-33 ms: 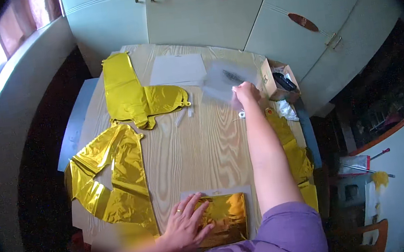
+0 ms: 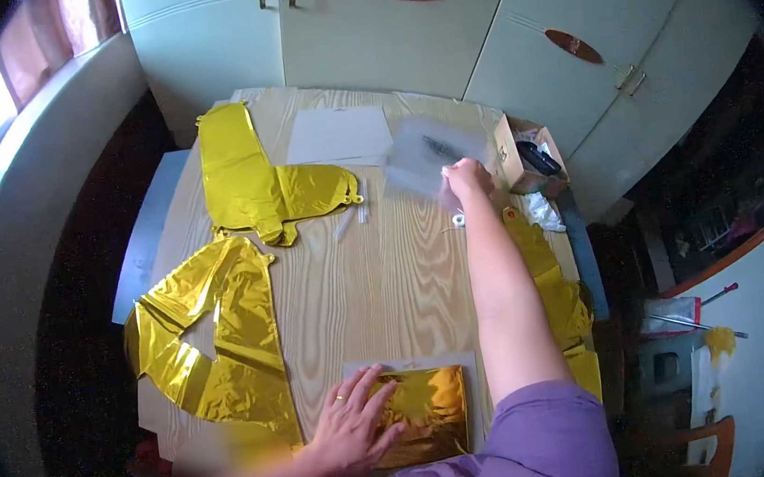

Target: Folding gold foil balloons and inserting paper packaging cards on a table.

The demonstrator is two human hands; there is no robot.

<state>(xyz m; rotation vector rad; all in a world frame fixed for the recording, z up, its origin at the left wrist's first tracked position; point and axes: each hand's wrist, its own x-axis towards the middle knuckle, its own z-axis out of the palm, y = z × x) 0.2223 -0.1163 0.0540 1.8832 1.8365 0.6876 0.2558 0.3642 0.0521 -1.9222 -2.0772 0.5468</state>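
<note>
Right hand: clamped on translucent rectangular plastic sleeve, spreading beyond grip; dragging could knock small white round object just nearside. Left hand: fingers apart, flat on folded shiny gold foil, well nearside; hard pressing could crease.

The folded gold packet looks like thin foil, so shiny it works like a mirror. The big gold shape is shiny foil too, all crinkly. From here the see-through bag looks like thin, cloudy plastic. The table has wavy wood lines. The purple shirt is dull cloth, and the box looks like cardboard.
</note>
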